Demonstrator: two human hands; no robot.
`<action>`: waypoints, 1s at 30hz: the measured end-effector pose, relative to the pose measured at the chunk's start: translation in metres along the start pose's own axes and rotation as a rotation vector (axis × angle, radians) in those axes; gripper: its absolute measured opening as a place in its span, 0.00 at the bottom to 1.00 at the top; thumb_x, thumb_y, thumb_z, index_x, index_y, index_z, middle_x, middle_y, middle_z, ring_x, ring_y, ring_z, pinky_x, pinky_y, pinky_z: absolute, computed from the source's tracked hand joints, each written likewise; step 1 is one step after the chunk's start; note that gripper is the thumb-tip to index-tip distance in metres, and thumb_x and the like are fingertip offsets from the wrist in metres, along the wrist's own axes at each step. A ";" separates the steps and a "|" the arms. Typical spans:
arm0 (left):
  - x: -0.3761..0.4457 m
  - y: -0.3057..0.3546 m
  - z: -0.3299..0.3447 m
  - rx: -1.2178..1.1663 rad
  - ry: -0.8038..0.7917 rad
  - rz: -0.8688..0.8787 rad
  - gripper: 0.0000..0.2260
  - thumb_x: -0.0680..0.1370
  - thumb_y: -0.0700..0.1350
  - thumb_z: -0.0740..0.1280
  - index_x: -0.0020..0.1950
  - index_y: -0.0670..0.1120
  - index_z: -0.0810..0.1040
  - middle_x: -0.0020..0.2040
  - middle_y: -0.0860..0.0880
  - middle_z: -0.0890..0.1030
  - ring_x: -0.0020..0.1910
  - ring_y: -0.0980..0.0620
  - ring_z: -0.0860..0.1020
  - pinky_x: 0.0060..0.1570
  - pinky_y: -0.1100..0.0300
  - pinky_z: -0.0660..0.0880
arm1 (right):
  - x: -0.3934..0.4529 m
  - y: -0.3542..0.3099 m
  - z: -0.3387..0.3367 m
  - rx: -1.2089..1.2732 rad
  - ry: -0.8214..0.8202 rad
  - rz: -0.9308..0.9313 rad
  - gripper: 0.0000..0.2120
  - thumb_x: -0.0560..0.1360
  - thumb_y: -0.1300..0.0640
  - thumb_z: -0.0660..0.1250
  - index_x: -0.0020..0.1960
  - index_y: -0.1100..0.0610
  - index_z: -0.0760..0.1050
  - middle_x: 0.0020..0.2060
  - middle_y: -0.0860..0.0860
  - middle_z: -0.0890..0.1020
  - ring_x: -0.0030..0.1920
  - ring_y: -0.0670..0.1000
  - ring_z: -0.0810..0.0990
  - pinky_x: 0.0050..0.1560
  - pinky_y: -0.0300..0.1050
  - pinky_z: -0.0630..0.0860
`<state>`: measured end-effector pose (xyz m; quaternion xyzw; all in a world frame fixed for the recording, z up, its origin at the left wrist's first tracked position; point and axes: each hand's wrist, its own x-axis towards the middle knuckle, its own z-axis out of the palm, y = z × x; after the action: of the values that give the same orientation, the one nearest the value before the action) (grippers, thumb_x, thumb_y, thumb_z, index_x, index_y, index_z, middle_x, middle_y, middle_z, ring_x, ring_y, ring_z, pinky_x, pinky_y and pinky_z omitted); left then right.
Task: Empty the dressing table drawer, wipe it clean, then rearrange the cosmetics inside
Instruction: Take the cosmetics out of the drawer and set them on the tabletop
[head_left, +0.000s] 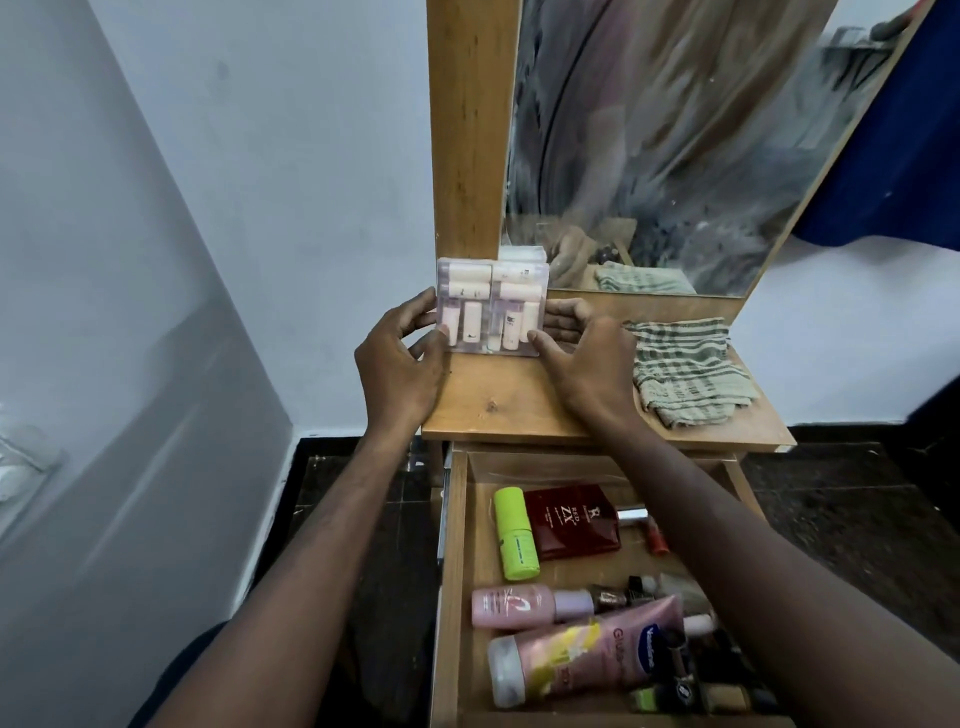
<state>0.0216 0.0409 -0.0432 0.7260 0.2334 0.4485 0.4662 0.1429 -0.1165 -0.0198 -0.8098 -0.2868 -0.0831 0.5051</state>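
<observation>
- The left hand (400, 358) and the right hand (582, 358) hold a clear plastic case of small pale bottles (492, 309) between them, just left of the frame's centre.
- The case stands upright on the desk (519, 405), its back near the wooden mirror post (470, 130).
- Left grip: thumb on the case's front lower left corner, fingers curled round its left edge.
- Right grip: thumb on the front lower right corner, fingers reaching behind the right edge.
- A green checked cloth (685, 369) lies crumpled on the desk to the right of the hands, apart from the case.
- The drawer (452, 571) is pulled open in the lower centre of the frame, with cosmetics lying in it.
- Inside lie a lime green bottle (514, 532), touching a dark red perfume box (574, 519), a pink bottle (519, 605) lower down, and a pink lotion tube (587, 654) nearest the bottom edge.
- Smaller items crowd the drawer's right side, partly hidden by the right forearm.
</observation>
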 end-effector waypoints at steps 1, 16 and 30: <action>0.000 0.000 0.000 0.005 0.001 0.003 0.19 0.80 0.39 0.72 0.72 0.46 0.81 0.64 0.53 0.84 0.61 0.64 0.82 0.54 0.76 0.77 | -0.004 -0.003 -0.007 -0.014 0.001 -0.044 0.18 0.73 0.57 0.79 0.61 0.56 0.82 0.50 0.47 0.87 0.48 0.38 0.85 0.53 0.37 0.84; -0.128 0.023 0.012 0.661 -0.931 0.574 0.26 0.82 0.59 0.69 0.78 0.53 0.70 0.72 0.54 0.77 0.70 0.56 0.73 0.68 0.58 0.75 | -0.111 0.053 -0.099 -0.960 -0.791 -0.229 0.17 0.77 0.52 0.69 0.66 0.51 0.77 0.63 0.51 0.82 0.64 0.57 0.77 0.63 0.52 0.75; -0.113 0.009 0.016 0.652 -0.970 0.387 0.42 0.69 0.67 0.78 0.78 0.52 0.72 0.71 0.54 0.78 0.68 0.56 0.76 0.69 0.56 0.76 | -0.107 0.058 -0.124 -0.339 -0.552 -0.244 0.12 0.77 0.48 0.74 0.59 0.49 0.82 0.54 0.41 0.84 0.53 0.44 0.80 0.52 0.36 0.71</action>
<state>-0.0207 -0.0561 -0.0867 0.9816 -0.0162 0.0493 0.1836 0.1064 -0.2837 -0.0509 -0.8339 -0.4894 0.0329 0.2531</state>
